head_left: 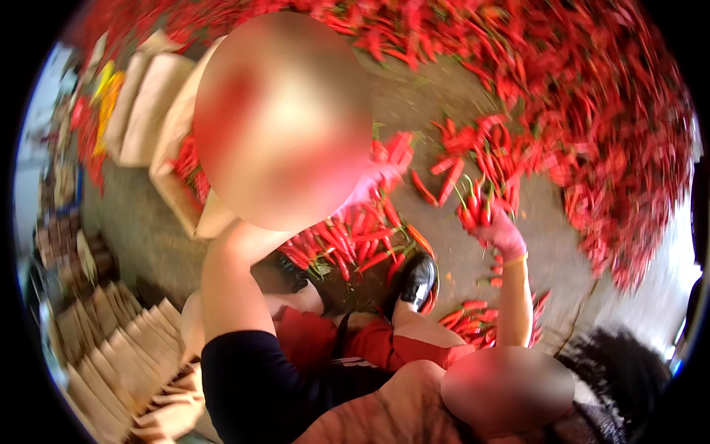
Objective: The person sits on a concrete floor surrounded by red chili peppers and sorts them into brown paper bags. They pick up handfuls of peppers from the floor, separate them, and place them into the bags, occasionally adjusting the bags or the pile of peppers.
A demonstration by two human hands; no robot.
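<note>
My right hand (506, 233), in a pinkish glove, is closed around a small bunch of red chilli peppers (473, 211), their green stems pointing up and away from me. Beyond it lie more loose chillies (492, 152) on the floor. My left arm (235, 277) reaches forward, and a large blurred patch hides most of its forearm. The pinkish left hand (364, 185) shows only as a smear at that patch's edge, above a pile of chillies (347, 240) in front of my feet. Its fingers cannot be made out.
A huge chilli heap (606, 148) spreads across the far side and right. An open cardboard box (171, 194) with chillies inside stands left, beside other cartons (154, 107). Folded cardboard (122, 362) is stacked near left. More chillies (473, 322) lie by my right forearm; a black shoe (419, 280) is close.
</note>
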